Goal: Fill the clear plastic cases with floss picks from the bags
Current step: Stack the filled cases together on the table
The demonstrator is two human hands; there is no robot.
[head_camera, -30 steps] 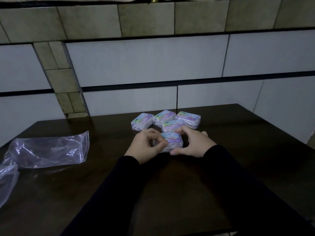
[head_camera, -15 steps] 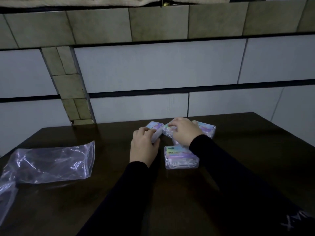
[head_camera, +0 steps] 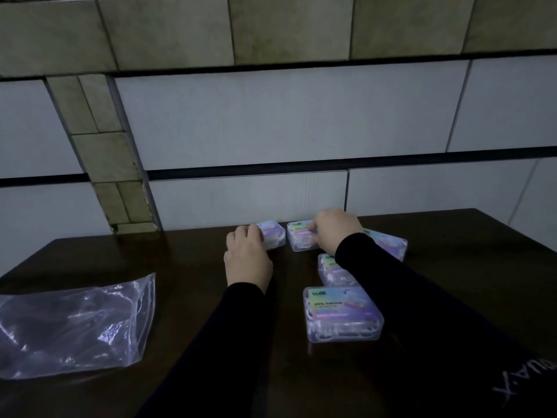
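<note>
Dim counter (head_camera: 187, 297): left hand (head_camera: 247, 260) grips far-left case (head_camera: 272, 235), right hand (head_camera: 336, 232) grips its neighbour (head_camera: 298, 239); nearest case (head_camera: 342, 313) sits apart. Risk: sleeve (head_camera: 391, 285) sweeps middle case (head_camera: 330, 268) off line; bag (head_camera: 75, 324) looks empty

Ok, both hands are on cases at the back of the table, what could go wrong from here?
1. The left hand and right hand hold two cases close to the table's back edge by the wall; a push could jam or tip one.
2. The right sleeve lies over another case and might drag it when pulled back.
3. The bag looks flat, so refills may be out.
</note>
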